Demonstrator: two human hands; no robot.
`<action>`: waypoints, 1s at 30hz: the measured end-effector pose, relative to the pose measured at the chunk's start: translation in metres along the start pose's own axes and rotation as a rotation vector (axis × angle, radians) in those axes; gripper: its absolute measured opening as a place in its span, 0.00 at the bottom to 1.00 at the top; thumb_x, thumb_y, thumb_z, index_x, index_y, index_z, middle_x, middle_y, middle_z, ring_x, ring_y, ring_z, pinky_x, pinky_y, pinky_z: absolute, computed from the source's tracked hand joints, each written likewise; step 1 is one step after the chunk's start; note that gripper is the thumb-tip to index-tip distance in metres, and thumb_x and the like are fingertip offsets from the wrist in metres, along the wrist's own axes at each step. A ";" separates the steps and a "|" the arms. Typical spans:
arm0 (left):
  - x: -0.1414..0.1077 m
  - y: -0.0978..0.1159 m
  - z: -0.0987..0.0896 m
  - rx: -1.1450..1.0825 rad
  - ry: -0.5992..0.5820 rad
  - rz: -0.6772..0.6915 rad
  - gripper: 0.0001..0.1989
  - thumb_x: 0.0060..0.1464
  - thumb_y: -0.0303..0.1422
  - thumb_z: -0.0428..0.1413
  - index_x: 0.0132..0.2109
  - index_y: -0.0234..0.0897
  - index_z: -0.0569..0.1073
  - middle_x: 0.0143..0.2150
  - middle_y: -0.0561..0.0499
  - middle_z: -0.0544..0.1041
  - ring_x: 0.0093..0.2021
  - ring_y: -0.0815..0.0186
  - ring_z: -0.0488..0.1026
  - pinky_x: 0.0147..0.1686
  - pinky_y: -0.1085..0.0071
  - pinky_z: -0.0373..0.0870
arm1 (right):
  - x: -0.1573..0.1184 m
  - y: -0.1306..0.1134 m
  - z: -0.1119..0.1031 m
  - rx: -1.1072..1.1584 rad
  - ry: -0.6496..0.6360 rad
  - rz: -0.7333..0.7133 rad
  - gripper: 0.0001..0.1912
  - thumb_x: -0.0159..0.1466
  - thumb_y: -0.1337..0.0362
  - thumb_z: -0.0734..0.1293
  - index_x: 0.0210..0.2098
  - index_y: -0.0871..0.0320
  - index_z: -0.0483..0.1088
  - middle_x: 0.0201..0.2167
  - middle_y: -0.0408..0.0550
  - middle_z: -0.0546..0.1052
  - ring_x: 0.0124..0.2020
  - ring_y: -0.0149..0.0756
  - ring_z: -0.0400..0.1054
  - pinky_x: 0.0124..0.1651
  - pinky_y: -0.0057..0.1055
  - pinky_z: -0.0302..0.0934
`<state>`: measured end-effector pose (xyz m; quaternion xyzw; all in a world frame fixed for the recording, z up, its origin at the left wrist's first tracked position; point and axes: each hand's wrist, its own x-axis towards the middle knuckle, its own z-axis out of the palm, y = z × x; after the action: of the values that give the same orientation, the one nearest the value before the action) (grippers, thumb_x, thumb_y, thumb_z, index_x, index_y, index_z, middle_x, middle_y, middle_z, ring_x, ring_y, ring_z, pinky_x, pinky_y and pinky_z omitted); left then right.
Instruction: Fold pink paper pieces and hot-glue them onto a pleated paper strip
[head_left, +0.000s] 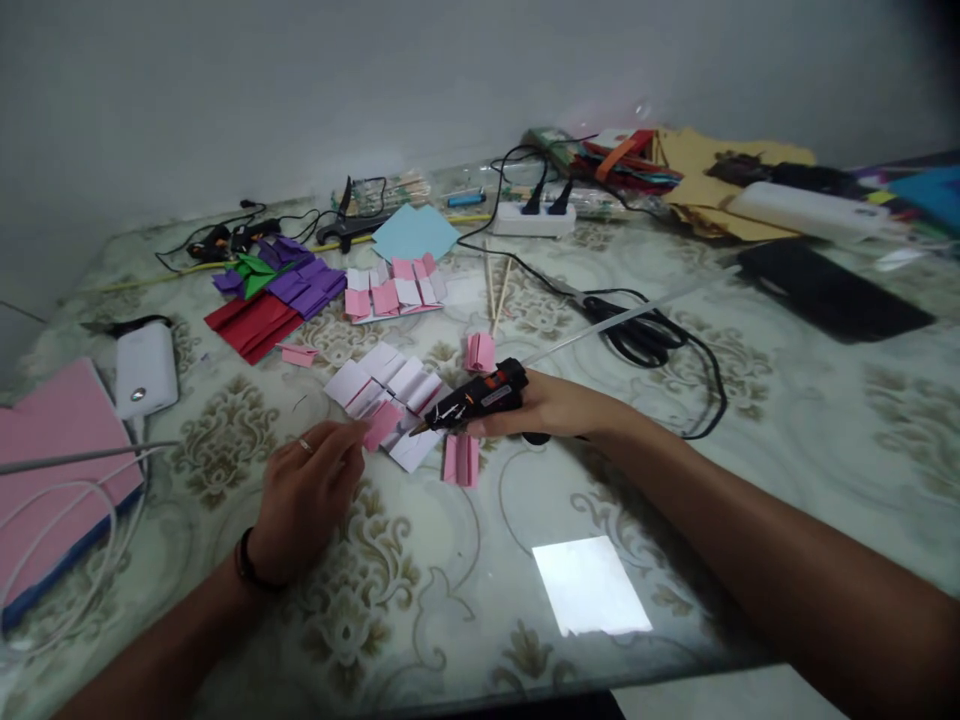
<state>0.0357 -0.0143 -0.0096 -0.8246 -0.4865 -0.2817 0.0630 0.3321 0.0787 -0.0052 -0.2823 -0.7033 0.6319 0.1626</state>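
My right hand is closed round a black glue gun, whose nozzle points left and down over a folded white paper piece. A long clear glue stick sticks out of the gun's back. Between the fingertips of my left hand is a small pink folded paper, held at the left side of the white piece. Whether the nozzle touches the paper I cannot tell. Two more pink folded papers lie close by, one just below the gun and one above it.
Scissors and a black cable lie right of the gun. Behind are a pink-and-white folded piece, purple folded paper, red paper and a white power strip. A white power bank and pink sheet are left.
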 end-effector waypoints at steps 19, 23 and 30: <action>-0.003 -0.012 0.015 0.073 -0.078 0.139 0.14 0.65 0.25 0.53 0.53 0.42 0.77 0.46 0.52 0.83 0.42 0.68 0.81 0.39 0.73 0.76 | -0.025 -0.025 -0.030 -0.200 0.146 0.173 0.26 0.61 0.41 0.69 0.33 0.61 0.73 0.27 0.44 0.75 0.29 0.30 0.68 0.33 0.27 0.63; -0.001 -0.008 0.015 0.084 -0.101 0.147 0.13 0.65 0.26 0.54 0.52 0.41 0.77 0.47 0.51 0.83 0.43 0.68 0.81 0.41 0.73 0.77 | -0.033 -0.018 -0.053 -0.668 0.613 0.298 0.25 0.63 0.41 0.66 0.34 0.59 0.73 0.27 0.47 0.76 0.28 0.34 0.67 0.32 0.28 0.58; 0.001 -0.005 0.013 0.046 -0.097 0.147 0.13 0.65 0.27 0.54 0.53 0.38 0.77 0.50 0.50 0.82 0.48 0.65 0.80 0.47 0.69 0.77 | -0.040 0.012 -0.084 -1.142 0.621 0.377 0.20 0.59 0.59 0.69 0.49 0.62 0.76 0.45 0.59 0.78 0.43 0.48 0.73 0.48 0.39 0.67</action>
<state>0.0375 -0.0058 -0.0210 -0.8693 -0.4332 -0.2247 0.0787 0.4156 0.1221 0.0006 -0.6100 -0.7863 0.0685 0.0696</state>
